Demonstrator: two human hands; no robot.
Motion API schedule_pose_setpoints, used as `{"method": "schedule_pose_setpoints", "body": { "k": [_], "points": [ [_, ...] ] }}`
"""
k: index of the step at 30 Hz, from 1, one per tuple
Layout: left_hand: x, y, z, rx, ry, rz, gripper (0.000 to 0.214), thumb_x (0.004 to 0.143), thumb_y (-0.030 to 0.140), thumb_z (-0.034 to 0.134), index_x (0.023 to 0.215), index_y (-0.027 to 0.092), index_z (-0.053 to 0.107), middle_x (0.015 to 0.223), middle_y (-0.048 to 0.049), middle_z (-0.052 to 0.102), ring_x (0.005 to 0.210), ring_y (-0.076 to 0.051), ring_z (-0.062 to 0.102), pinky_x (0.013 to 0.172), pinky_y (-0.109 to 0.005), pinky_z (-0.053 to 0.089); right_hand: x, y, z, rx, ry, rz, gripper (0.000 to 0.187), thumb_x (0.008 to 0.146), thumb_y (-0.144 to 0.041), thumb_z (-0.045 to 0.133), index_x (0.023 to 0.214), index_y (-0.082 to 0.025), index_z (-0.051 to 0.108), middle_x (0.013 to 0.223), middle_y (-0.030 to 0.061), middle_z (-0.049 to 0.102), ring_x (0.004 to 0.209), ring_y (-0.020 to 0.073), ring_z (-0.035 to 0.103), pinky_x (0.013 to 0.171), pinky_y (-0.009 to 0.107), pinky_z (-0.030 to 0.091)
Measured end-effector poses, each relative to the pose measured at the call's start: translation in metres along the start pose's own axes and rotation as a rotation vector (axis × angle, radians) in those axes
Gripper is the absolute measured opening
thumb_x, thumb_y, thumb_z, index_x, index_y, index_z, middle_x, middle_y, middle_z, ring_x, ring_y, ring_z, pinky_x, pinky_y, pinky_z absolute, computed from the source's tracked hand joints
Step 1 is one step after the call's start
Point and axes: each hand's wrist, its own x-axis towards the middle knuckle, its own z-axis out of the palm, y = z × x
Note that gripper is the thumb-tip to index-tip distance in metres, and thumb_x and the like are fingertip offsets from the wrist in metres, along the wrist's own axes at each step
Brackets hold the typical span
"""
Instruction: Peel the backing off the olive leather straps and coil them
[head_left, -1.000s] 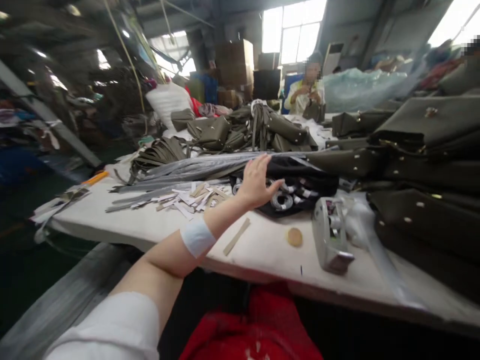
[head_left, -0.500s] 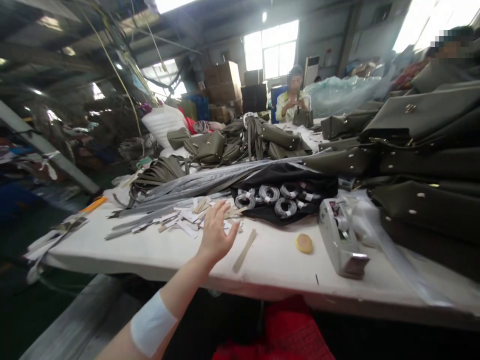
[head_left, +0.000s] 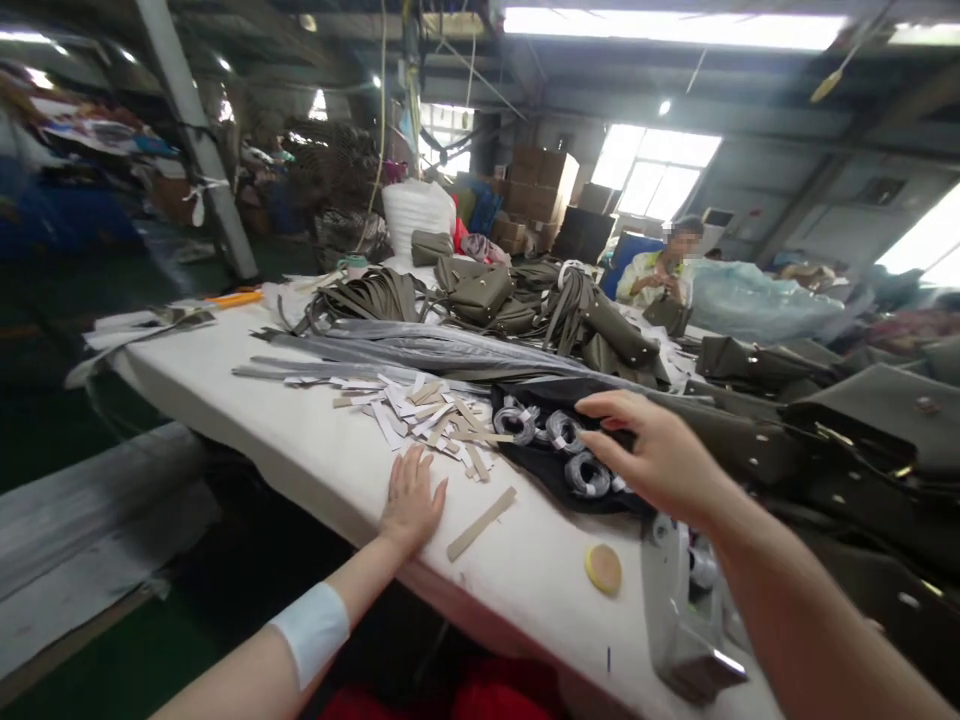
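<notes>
My left hand lies spread near the front edge of the white-covered table, palm down and holding nothing. Just beyond its fingers is a loose heap of white and tan strips, and a single tan strip lies to its right. My right hand is raised over a black cloth, thumb and fingers apart with nothing between them. Near its fingertips are several coiled grey rings with white tags. Below my right forearm stands a grey tape dispenser, partly covered by the arm.
A round yellow-rimmed disc sits near the front. Long grey strips run across the table. Dark olive bags are piled at right, more olive pieces at the back. A seated person works across the table.
The view has swung left. My right hand has come in from the right over the coils. My left hand has lowered from above the strips to the table near its front edge.
</notes>
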Motion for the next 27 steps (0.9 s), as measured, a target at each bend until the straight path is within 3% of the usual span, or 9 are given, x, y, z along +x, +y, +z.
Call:
{"method": "schedule_pose_setpoints", "body": {
  "k": [2, 4, 7, 11, 13, 16, 18, 22, 27],
  "points": [
    [0.000, 0.000, -0.001, -0.003, 0.026, 0.003, 0.044, 0.089, 0.033, 0.046, 0.122, 0.005, 0.054, 0.140, -0.0235, 0.047, 0.138, -0.033, 0.036, 0.115, -0.054, 0.027, 0.020, 0.009, 0.029, -0.067, -0.173, 0.104, 0.022, 0.087, -0.030, 0.060, 0.104, -0.020, 0.069, 0.107, 0.0043, 0.069, 0.100, 0.0183, 0.063, 0.090, 0.029, 0.048],
    [0.000, -0.001, -0.002, 0.004, 0.030, 0.001, 0.042, 0.088, 0.032, 0.047, 0.119, 0.005, 0.057, 0.140, -0.0233, 0.048, 0.136, -0.033, 0.038, 0.114, -0.053, 0.029, 0.037, 0.027, 0.064, -0.160, -0.291, 0.348, 0.023, 0.086, -0.028, 0.058, 0.104, -0.022, 0.071, 0.110, 0.0043, 0.070, 0.105, 0.0195, 0.062, 0.094, 0.028, 0.044],
    [0.000, -0.003, -0.001, 0.034, 0.028, -0.005, 0.041, 0.087, 0.031, 0.048, 0.116, 0.006, 0.060, 0.139, -0.0225, 0.049, 0.134, -0.033, 0.042, 0.114, -0.051, 0.032, 0.060, 0.064, 0.101, -0.219, -0.294, 0.521, 0.024, 0.084, -0.021, 0.053, 0.094, -0.016, 0.074, 0.107, 0.0129, 0.071, 0.107, 0.0268, 0.062, 0.093, 0.034, 0.043],
    [-0.001, -0.003, 0.002, 0.065, 0.040, -0.025, 0.039, 0.086, 0.030, 0.049, 0.114, 0.007, 0.063, 0.138, -0.0212, 0.052, 0.131, -0.032, 0.046, 0.112, -0.049, 0.036, 0.089, 0.106, 0.119, -0.175, -0.283, 0.713, 0.024, 0.084, -0.028, 0.056, 0.087, -0.011, 0.073, 0.094, 0.0190, 0.072, 0.099, 0.0306, 0.066, 0.084, 0.035, 0.048],
    [-0.001, -0.003, 0.003, 0.064, 0.036, -0.042, 0.038, 0.085, 0.030, 0.049, 0.113, 0.008, 0.064, 0.137, -0.0200, 0.053, 0.131, -0.032, 0.047, 0.112, -0.048, 0.036, 0.101, 0.122, 0.125, -0.101, -0.270, 0.826, 0.038, 0.088, -0.042, 0.052, 0.085, -0.009, 0.070, 0.081, 0.0193, 0.071, 0.084, 0.0291, 0.069, 0.072, 0.035, 0.052],
    [-0.001, -0.001, 0.003, 0.057, 0.005, -0.082, 0.038, 0.085, 0.029, 0.048, 0.113, 0.010, 0.065, 0.137, -0.0182, 0.054, 0.131, -0.031, 0.046, 0.111, -0.048, 0.038, 0.115, 0.139, 0.140, 0.074, -0.211, 0.983, 0.054, 0.095, -0.056, 0.038, 0.087, -0.010, 0.066, 0.066, 0.0117, 0.067, 0.058, 0.0209, 0.064, 0.051, 0.031, 0.050],
    [-0.001, -0.001, 0.003, 0.047, -0.020, -0.109, 0.037, 0.084, 0.027, 0.048, 0.113, 0.011, 0.065, 0.138, -0.0177, 0.054, 0.132, -0.031, 0.046, 0.111, -0.048, 0.038, 0.125, 0.146, 0.149, 0.205, -0.139, 1.048, 0.047, 0.098, -0.052, 0.039, 0.093, -0.012, 0.063, 0.069, 0.0046, 0.065, 0.053, 0.0139, 0.060, 0.048, 0.026, 0.049],
    [-0.001, 0.001, 0.001, 0.018, -0.055, -0.144, 0.036, 0.083, 0.026, 0.048, 0.112, 0.012, 0.066, 0.139, -0.0159, 0.053, 0.133, -0.030, 0.045, 0.112, -0.047, 0.038, 0.160, 0.154, 0.141, 0.474, 0.040, 1.032, 0.029, 0.097, -0.040, 0.051, 0.104, -0.013, 0.060, 0.086, 0.0022, 0.065, 0.065, 0.0107, 0.062, 0.058, 0.025, 0.054],
    [0.000, 0.002, -0.002, -0.028, -0.077, -0.169, 0.037, 0.083, 0.025, 0.048, 0.112, 0.012, 0.066, 0.140, -0.0151, 0.053, 0.134, -0.029, 0.044, 0.114, -0.046, 0.037, 0.203, 0.167, 0.084, 0.663, 0.281, 0.879, 0.048, 0.104, -0.031, 0.009, 0.116, -0.022, 0.055, 0.115, 0.0086, 0.063, 0.089, 0.0109, 0.067, 0.073, 0.024, 0.056]
  ]
}}
